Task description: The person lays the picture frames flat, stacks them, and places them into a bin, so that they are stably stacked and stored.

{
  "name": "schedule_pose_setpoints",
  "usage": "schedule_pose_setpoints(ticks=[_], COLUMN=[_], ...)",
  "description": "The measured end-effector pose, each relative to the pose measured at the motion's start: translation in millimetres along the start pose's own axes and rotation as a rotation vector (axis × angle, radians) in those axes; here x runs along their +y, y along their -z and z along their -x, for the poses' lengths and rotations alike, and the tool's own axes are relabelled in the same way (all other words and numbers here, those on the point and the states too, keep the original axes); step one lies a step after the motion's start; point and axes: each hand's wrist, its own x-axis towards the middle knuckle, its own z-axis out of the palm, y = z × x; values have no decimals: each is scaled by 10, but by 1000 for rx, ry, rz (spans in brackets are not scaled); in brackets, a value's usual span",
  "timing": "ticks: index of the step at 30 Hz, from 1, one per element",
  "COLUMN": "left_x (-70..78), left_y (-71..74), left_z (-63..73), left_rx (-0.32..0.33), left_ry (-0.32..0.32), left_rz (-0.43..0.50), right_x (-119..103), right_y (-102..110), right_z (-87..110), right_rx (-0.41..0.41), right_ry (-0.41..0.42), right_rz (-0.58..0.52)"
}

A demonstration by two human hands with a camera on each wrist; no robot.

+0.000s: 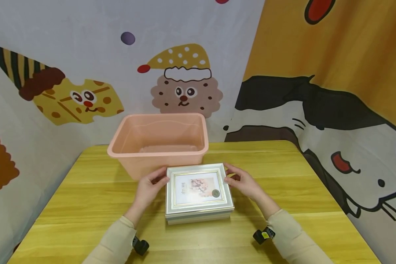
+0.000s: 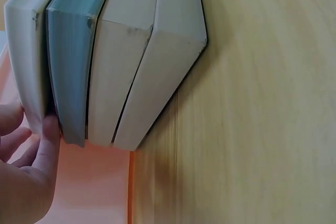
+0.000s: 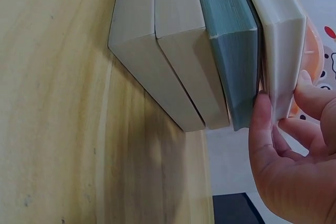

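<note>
A white picture frame (image 1: 198, 205) with gold lines and a floral print lies face up on top of a stack on the table. My left hand (image 1: 150, 186) pinches its left side near the far corner, and my right hand (image 1: 245, 182) pinches the opposite side. In the left wrist view, one finger reaches into the narrow gap beneath the white frame, and the right wrist view shows the same on its side. Below it come a blue-grey frame (image 2: 73, 51) and two beige ones (image 3: 139, 66), of which only the edges show.
A pink plastic bin (image 1: 165, 156) stands directly behind the stack, toward the left. The wooden table (image 1: 283, 227) carries both. A cartoon-printed cloth (image 1: 105, 22) hangs behind and around the table. Small dark cameras (image 1: 140, 245) are strapped at the wrists.
</note>
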Motion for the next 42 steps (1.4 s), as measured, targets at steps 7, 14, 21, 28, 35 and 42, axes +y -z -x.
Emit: schedule_pose_setpoints(ticks=[7,14,21,28,35,42], left_x=[-10,-34,-73,-108,-98,-115], left_y=[8,24,77,179,180,76], left_z=[29,40,91,249,426,577], left_rx=[14,6,-36,-116,-161,-229], left_ry=[1,-25,-54,-98,-71,-3], left_rz=[-39,-85,-119,-94,19,42], right_x=[28,94,70,192,210,214], right_y=[-18,-34,-51,-41,-113,-193], right_z=[-22,-47,35,220,416,512], right_rx=[-28,-36,-25,-61,-52,-40], right_ry=[3,18,-32,2,51,40], right_rz=[21,57,41,-19,-2,8])
